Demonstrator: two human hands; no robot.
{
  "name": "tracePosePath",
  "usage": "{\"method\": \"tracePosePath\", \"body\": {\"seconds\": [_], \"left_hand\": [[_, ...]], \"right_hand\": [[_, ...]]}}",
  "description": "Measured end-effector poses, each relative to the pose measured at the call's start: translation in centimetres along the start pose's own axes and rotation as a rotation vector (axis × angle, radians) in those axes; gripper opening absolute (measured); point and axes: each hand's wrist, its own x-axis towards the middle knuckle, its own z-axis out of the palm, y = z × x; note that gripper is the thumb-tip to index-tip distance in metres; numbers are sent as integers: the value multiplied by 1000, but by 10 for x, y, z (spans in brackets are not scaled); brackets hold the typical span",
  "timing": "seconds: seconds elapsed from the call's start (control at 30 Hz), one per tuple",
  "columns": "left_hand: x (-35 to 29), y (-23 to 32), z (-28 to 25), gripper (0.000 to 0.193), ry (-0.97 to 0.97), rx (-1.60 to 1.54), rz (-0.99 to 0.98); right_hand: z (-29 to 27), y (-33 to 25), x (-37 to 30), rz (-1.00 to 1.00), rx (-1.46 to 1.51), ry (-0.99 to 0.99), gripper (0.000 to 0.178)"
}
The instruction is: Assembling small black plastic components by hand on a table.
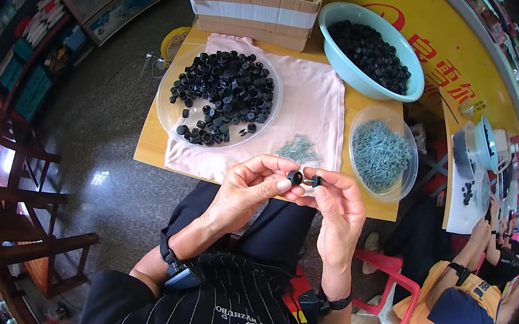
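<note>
Just in front of the table's near edge, my two hands are close together at chest height. My left hand (248, 189) pinches a black round plastic cap (295, 177), its hollow side showing. In my right hand (338, 212), thumb and fingers grip a small black knob with a metal screw (315, 181) sticking out towards the cap. Beyond the hands, a small heap of screws (298, 148) lies on a pink cloth (318, 98). To the left of it, many black plastic caps (226, 91) fill a clear round tray (159, 96).
A clear tub of silvery screws (380, 155) stands on the right of the wooden table (153, 140). Behind are a light-blue basin of black parts (327, 45) and a cardboard box (254, 14). Another person (460, 306) sits on the right beside a red chair (405, 319).
</note>
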Motion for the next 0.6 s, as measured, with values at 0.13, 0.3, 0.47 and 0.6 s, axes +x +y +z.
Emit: {"method": "tracePosePath", "body": {"seconds": [0.13, 0.3, 0.47, 0.6], "left_hand": [[1, -3, -10, 25, -73, -89, -5], [3, -5, -15, 27, -85, -71, 4], [3, -5, -13, 28, -83, -39, -2], [3, -4, -11, 26, -79, 7, 32]], "right_hand": [[8, -6, -3, -162, -373, 15, 22], [12, -10, 0, -359, -685, 0, 25], [9, -8, 1, -422, -784, 11, 28], [9, -7, 1, -424, -814, 23, 28]]}}
